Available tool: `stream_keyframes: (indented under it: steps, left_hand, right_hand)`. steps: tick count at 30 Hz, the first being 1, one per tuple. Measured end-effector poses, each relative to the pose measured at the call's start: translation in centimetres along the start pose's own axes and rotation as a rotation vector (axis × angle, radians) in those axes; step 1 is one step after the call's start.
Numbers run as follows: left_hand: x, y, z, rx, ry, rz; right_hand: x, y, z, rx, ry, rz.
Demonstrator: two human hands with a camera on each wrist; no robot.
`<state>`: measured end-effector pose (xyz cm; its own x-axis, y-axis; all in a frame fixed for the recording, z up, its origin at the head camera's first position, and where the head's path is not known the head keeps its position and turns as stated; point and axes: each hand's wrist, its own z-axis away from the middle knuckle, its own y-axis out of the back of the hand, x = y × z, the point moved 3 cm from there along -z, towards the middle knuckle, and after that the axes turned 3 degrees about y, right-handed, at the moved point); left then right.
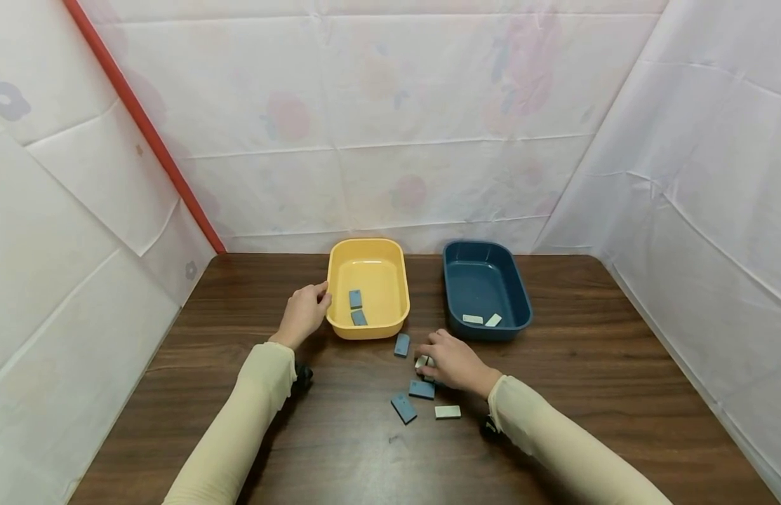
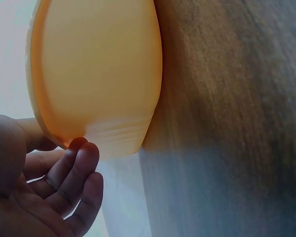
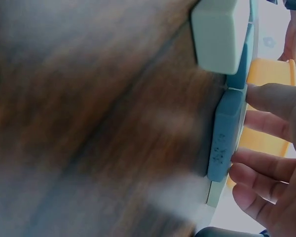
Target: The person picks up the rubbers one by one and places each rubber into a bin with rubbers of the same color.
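My left hand (image 1: 305, 314) pinches the left rim of a yellow plastic tub (image 1: 380, 284); in the left wrist view curled fingers (image 2: 89, 158) lie against its outer side. Two blue rectangular tiles (image 1: 355, 299) lie in that tub. My right hand (image 1: 456, 359) is low over the table in front of the tubs, thumb and fingers around a white tile (image 1: 422, 362), partly hidden by them. Close by are blue tiles (image 1: 422, 390) and another white tile (image 1: 448, 412). In the right wrist view a blue tile with dark marks (image 3: 222, 138) stands before the fingertips.
A dark blue tub (image 1: 481, 284) stands right of the yellow one, with two white tiles (image 1: 472, 319) at its near end. Another blue tile (image 1: 401, 345) lies just in front of the yellow tub. Patterned white sheets (image 1: 390, 140) surround the brown wooden table (image 1: 586, 393).
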<state>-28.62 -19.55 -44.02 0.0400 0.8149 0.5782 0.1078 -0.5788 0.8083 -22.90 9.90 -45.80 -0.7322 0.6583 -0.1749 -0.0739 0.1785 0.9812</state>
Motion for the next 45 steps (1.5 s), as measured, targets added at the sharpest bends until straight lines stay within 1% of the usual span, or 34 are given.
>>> stream_keyframes:
  steps: [7,10,16,20,26,35,40,45]
  left_hand:
    - [-0.1,0.0,0.0,-0.001,-0.001,0.007]
    - [-0.2,-0.1,0.0,-0.001,-0.002,0.009]
    - [-0.1,-0.1,0.1,-0.004,0.007,0.004]
    - [-0.2,-0.1,0.0,-0.001,0.008,0.004]
    - [-0.2,-0.1,0.0,0.004,-0.001,0.009]
    - [-0.2,-0.2,0.1,0.011,0.004,0.017]
    - [-0.2,-0.2,0.0,0.018,0.008,0.02]
    - [-0.2,-0.2,0.0,0.019,0.011,0.018]
  right_hand:
    - [-0.2,0.5,0.1,-0.01,0.047,-0.002]
    - [-0.3,0.9,0.1,-0.012,0.051,-0.007]
    - [-0.3,2.1,0.3,0.002,0.052,-0.032]
    - [0.0,2.9,0.4,0.005,0.049,-0.053]
    - [0.6,4.6,0.5,0.05,0.055,-0.061]
    - [1.8,7.2,0.5,0.084,0.008,-0.054]
    - [2.9,8.5,0.3,0.103,-0.039,-0.059]
    - [4.1,9.6,0.1,0.121,-0.068,-0.052]
